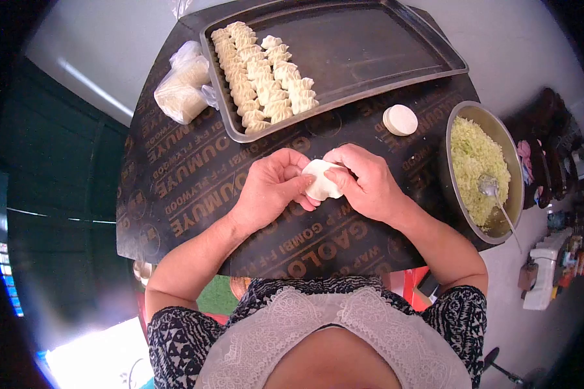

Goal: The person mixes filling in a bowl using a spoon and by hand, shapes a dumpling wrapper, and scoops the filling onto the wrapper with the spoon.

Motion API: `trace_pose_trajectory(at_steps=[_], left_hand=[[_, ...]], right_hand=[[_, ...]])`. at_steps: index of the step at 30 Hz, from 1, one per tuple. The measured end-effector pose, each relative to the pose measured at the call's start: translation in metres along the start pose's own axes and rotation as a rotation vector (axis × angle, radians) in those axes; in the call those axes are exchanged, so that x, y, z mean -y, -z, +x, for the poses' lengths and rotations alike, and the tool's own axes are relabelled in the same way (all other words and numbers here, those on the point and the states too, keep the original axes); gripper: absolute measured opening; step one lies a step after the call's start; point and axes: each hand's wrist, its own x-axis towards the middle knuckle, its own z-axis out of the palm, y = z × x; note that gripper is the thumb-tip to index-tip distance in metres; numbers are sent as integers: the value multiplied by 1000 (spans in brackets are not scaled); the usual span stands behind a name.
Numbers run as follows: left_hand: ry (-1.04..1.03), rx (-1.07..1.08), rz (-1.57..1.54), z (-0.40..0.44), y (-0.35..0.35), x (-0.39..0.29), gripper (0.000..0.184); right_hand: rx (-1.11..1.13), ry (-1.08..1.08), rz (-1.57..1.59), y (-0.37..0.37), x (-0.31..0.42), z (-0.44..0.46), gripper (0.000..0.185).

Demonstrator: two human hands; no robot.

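Between my two hands, over the near part of the dark table, is a round white dumpling wrapper [322, 179]. My left hand [279, 181] grips its left edge, thumb on top and fingers curled beneath. On the other side my right hand [363, 178] pinches the wrapper with the thumb pressed on its face. Whether any filling sits in it I cannot tell. A short stack of round wrappers [400, 120] lies beyond my right hand. Farther right, a metal bowl [453, 175] holds shredded pale green filling [477, 152], with a metal spoon [488, 186] resting in it.
A large dark baking tray [363, 48] lies at the table's far side, with rows of pleated dumplings [259, 71] along its left part. Left of the tray sits a plastic bag of pale wrappers [183, 91]. The table [194, 175] has printed lettering and a curved near edge.
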Motion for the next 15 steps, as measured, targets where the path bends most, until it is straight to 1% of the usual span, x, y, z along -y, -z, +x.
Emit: trace_pose_trajectory(at_steps=[2,4,8,10,15], left_hand=[[-8,-13,-4,-1,0,1,14],[-12,20,-27,-1,-1,4,12],[3,40,20,-3,-4,5,10],[35,52,46,-4,-5,5,7],[33,87,41,-6,-5,4,8]], right_hand=[[-2,-5,21,1,2,0,12],[50,79,-76,3,4,0,15],[68,55,-101,2,2,-1,14],[66,79,-80,1,1,-1,13],[89,133,-123,1,-2,-1,11]])
